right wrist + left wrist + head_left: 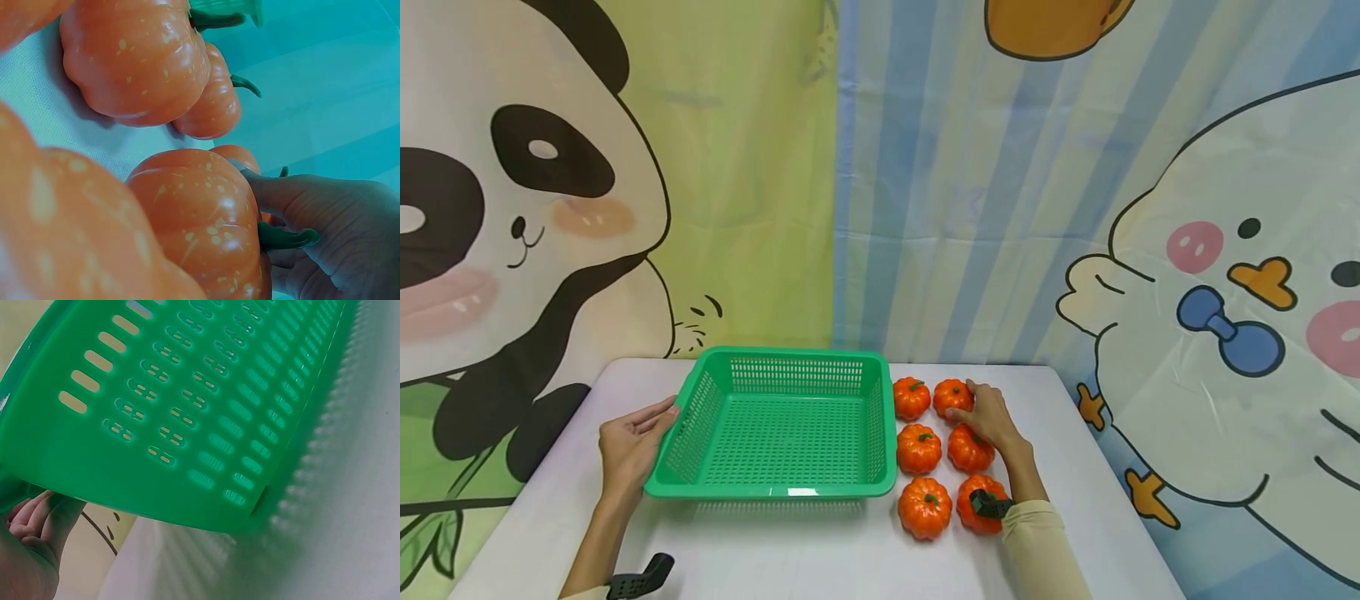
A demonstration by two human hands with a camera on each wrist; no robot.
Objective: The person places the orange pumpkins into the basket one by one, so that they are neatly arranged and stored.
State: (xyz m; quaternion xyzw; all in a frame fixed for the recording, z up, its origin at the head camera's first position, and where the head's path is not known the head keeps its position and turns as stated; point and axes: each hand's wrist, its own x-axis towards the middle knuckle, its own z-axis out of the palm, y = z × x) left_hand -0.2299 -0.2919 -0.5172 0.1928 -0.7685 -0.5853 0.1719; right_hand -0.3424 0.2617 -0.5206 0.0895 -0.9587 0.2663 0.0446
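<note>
Gripping round orange pumpkin [949, 396] at far right of white counter [1093, 500], right hand [992, 418] curls round its sides; left hand [632, 442] holds left rim of green perforated plastic basket [797, 352]. Best, probably: fingers clear of nearer orange pumpkin [970, 454], basket held steady.

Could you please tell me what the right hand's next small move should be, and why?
Probably a gentle lift of the far right orange pumpkin, then toward the green basket: the right hand appears to have thumb and fingers around that pumpkin, no pumpkin is in the basket yet, and the left hand holds the basket's left side.
</note>
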